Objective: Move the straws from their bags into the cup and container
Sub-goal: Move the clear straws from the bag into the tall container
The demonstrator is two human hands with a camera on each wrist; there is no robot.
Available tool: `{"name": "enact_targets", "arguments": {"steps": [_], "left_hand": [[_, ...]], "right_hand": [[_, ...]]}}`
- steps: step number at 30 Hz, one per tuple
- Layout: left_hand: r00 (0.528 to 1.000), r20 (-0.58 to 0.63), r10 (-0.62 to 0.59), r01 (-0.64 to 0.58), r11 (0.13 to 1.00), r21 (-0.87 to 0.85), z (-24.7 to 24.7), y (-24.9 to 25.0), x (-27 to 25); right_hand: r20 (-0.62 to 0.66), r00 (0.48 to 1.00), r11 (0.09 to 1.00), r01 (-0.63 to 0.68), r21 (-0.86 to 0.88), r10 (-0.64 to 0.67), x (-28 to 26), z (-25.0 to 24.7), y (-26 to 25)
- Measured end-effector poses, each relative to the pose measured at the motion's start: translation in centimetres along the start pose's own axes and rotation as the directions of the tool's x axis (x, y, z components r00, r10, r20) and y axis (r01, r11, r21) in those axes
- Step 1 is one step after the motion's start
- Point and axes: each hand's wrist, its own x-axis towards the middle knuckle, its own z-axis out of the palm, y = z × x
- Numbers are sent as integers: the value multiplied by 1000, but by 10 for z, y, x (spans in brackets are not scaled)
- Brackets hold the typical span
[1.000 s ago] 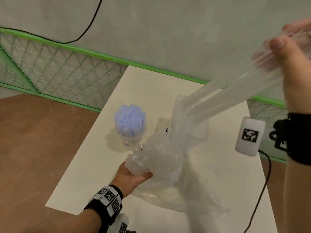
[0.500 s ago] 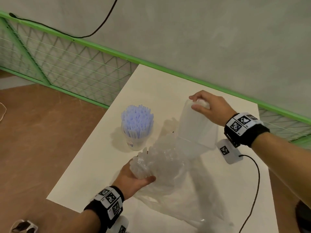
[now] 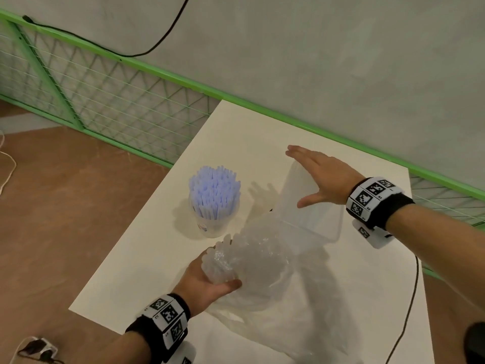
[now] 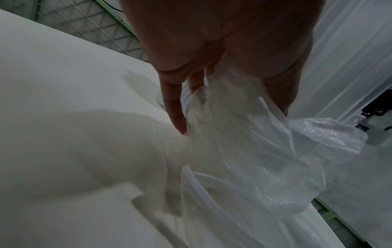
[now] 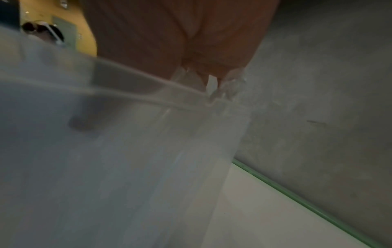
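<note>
Worktop [image 3: 147, 261], white, rectangular, far edge against green-framed mesh fence [image 3: 110, 98] w/ grey wall behind; brown floor at 9 o'clock side.

Bag [image 3: 265, 271], clear crinkled plastic, largest item on worktop, sprawls from centre toward 5 o'clock; mouth bunched up at its 10 o'clock end. Left wrist view: same film [image 4: 265, 151] hangs off the fingers, clear straws faintly visible inside lower part.

Container [image 3: 312, 227], tall translucent box, stands at 1 o'clock of bag, touching or just beside it; can't tell which. Clear straws [image 3: 294, 185] upright inside, tops reaching its rim. Right wrist view mostly filled by container wall [image 5: 127, 151], blurred.

Cup [image 3: 214, 224], clear, at 11 o'clock of bag, well left of container, packed w/ pale blue straws [image 3: 214, 190] standing upright, fanned at top.

Right hand [image 3: 319, 177]: flat, fingers straight & spread, palm down over container top / straw ends; gripping nothing. Contact w/ straw tips looks likely in wrist view, not certain.

Left hand [image 3: 207, 279]: at 7 o'clock of bag, fingers & thumb curled round bunched bag mouth, holding it up off worktop.

Both wrists: black bands w/ square-code markers. Black cable [image 3: 409, 298] runs along worktop's 3 o'clock edge.
</note>
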Motion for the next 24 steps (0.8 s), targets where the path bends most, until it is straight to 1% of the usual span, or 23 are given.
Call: {"name": "enact_targets", "arguments": {"steps": [3,5,9,10,13,16,18,19,21,24], "left_hand": [[1000,-11,2,-2,1000,14,1,-2,1],[1000,-12,4,-4,1000,24,1,-1,1],[1000,-28,10,-10,1000,27,1,-1,1],[1000,-27,10,-9,999,34,1,-1,1],[1000,-16,18,-17,999,50,0,-1,2],[1000,-19,24,-23,999,46,1,-2,3],[1000,-13,21,-20,999,39,1,-1,2],[1000,-15,18,-18,999,39,1,-1,2],[1000,-24,7,-7,999,34,1,-1,1],[999,-40,10,-9,999,49,1,0,1]], "right_hand": [[36,996,996,-85,6,85,4,4,-2],[33,991,991,-131,37,130,5,6,-2],[-77,976,950,-178,256,204,6,0,0],[-72,975,951,-186,249,209,6,-1,0],[9,989,985,-146,94,145,5,7,1],[23,995,995,-100,-2,100,4,8,3],[35,994,993,-102,-61,104,3,5,4],[40,992,992,-114,-52,116,3,3,3],[52,988,989,-147,34,145,3,0,3],[84,986,982,-152,115,142,1,-2,4]]}}
